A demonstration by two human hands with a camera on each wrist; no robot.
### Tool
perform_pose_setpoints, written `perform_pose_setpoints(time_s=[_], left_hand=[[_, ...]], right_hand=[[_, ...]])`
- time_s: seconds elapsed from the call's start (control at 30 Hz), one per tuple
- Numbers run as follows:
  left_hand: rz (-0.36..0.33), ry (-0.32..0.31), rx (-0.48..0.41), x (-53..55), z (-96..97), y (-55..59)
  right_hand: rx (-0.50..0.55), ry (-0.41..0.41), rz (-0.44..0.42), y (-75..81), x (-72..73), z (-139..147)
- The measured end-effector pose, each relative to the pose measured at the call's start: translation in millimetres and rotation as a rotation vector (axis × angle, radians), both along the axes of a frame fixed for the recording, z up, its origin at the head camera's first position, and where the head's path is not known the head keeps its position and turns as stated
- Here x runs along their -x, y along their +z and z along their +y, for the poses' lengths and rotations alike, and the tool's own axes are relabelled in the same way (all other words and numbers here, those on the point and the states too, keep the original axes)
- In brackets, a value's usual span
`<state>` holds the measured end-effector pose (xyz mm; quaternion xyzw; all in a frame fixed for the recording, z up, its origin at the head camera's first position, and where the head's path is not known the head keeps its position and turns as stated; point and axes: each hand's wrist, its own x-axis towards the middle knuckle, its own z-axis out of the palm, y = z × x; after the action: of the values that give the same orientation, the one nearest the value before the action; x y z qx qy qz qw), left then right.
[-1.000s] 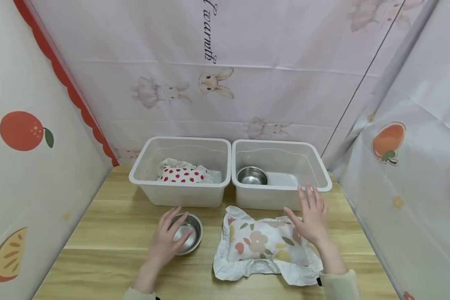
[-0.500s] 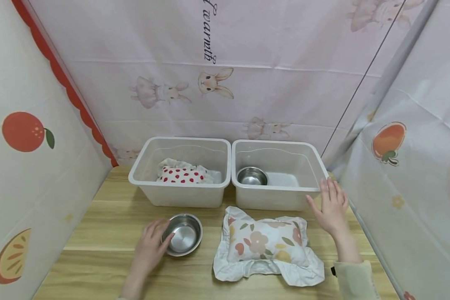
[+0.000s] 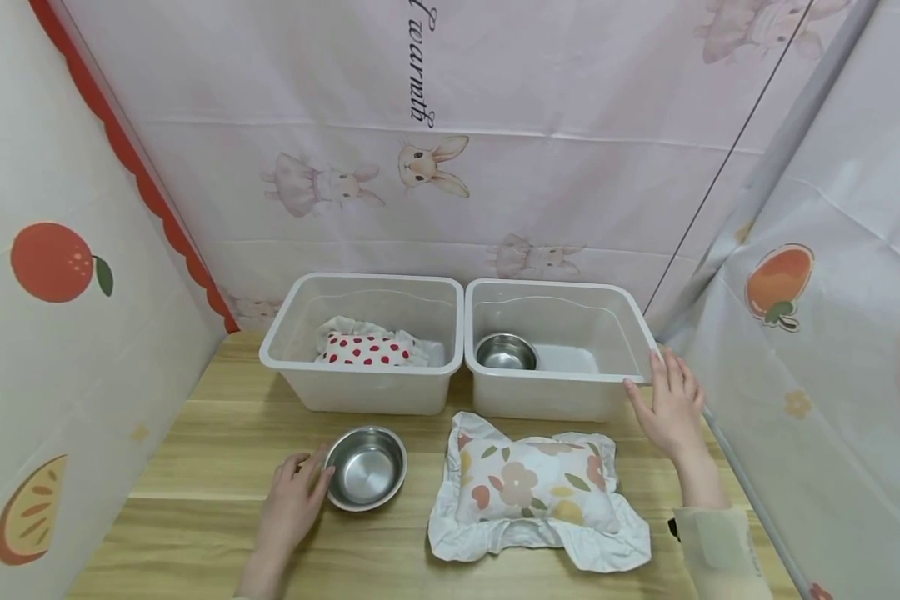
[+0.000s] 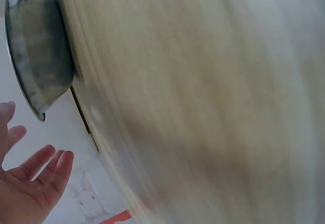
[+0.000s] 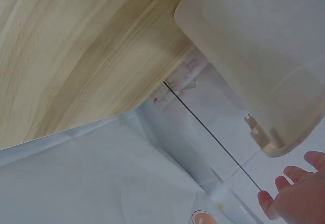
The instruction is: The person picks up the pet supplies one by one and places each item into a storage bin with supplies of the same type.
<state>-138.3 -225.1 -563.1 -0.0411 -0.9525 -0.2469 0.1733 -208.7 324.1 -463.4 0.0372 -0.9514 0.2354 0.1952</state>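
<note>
My left hand [image 3: 294, 502] is at the left side of a shallow stainless steel bowl [image 3: 366, 469] on the wooden table, fingers spread loosely with nothing in them. In the left wrist view, a gap shows between those fingers [image 4: 57, 176] and the bowl's rim [image 4: 23, 76]. My right hand [image 3: 673, 410] is at the front right corner of the right white plastic bin [image 3: 547, 396], its fingertips over the rim and its fingers relaxed. A flower-print pillow [image 3: 536, 492] with a white ruffle lies flat between the hands.
The left white bin [image 3: 375, 392] holds a small pillow with red strawberry-like spots [image 3: 367, 350]. A second steel bowl [image 3: 506, 352] sits inside the right bin at its left end. Both bins stand side by side against the printed cloth wall [image 3: 570, 183] at the back.
My left hand has drawn back leftward from over the bowl to its side. My right hand has moved right, from above the pillow to the right bin's corner. Bowl and pillow stay put.
</note>
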Motion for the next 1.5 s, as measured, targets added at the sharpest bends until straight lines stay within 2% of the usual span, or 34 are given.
perform_pose_setpoints(time_s=[0.2, 0.37, 0.5, 0.8, 1.0, 1.33, 1.5], left_hand=[[-0.067, 0.009, 0.016, 2.6, -1.6, -5.0], [-0.124, -0.014, 0.018, 6.4, -3.6, -7.6], [-0.139, -0.042, 0.018, 8.5, -5.2, -9.9], [-0.193, -0.083, -0.005, 12.1, -4.0, -6.1], [-0.207, -0.117, -0.006, 11.5, 0.6, -3.4], [-0.186, -0.141, -0.025, 14.1, 3.0, -8.4], [-0.224, -0.141, -0.093, 15.0, 2.0, -7.5]], right_hand=[[-0.013, 0.001, -0.021, 0.0, 5.8, 8.6], [-0.021, 0.000, -0.040, -2.6, 12.3, 14.8], [-0.014, -0.003, -0.068, -3.4, 14.4, 18.1], [-0.001, 0.006, -0.138, -6.8, 19.4, 22.0], [0.001, 0.029, -0.153, -8.2, 23.6, 22.6], [0.006, 0.031, -0.166, -10.7, 27.3, 24.7], [0.012, 0.030, -0.179, -10.1, 27.8, 25.8]])
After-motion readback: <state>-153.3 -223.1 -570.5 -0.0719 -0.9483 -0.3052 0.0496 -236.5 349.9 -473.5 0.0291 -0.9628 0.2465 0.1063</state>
